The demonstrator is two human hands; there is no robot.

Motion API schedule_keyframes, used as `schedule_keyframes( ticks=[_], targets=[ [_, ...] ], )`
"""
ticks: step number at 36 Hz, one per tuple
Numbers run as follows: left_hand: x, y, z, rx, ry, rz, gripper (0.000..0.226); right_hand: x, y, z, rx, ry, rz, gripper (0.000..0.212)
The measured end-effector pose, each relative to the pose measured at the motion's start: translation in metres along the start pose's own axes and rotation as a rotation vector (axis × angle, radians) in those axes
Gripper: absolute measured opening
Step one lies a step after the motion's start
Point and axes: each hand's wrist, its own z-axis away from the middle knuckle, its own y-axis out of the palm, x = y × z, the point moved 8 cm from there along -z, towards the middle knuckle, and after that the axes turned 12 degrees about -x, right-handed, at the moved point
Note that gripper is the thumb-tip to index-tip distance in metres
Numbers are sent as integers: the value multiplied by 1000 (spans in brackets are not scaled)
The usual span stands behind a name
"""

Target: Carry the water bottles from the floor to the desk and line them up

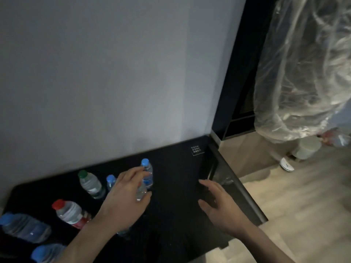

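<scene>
Several clear water bottles stand on the black desk (176,168). A blue-capped bottle (147,171) stands furthest right. My left hand (125,196) wraps around a clear bottle (141,192) just in front of it, with fingertips touching the blue-capped one. Another blue-capped bottle (110,182) is partly hidden behind that hand. A green-capped bottle (91,184), a red-capped bottle (69,213) and two blue-capped bottles (22,226) (46,253) stand further left. My right hand (218,204) hovers open over the desk's right side, holding nothing.
A pale wall rises behind the desk. The desk's right edge (237,186) drops to a wooden floor (294,205). A large clear plastic bag (303,73) hangs at the upper right, above a white round container (308,148) and a bottle (336,138) on the floor.
</scene>
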Motion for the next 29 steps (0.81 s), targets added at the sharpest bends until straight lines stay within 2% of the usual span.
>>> schedule_keyframes(
  ticks=[9, 18, 29],
  targets=[
    [-170, 103, 45, 221, 41, 56, 51, -118, -131, 87, -119, 18, 81, 59],
    [-326, 188, 60, 439, 276, 39, 61, -215, -233, 140, -219, 128, 196, 66],
    [-479, 310, 17, 479, 559, -51, 72, -347, -355, 163, -326, 370, 306, 73]
  ],
)
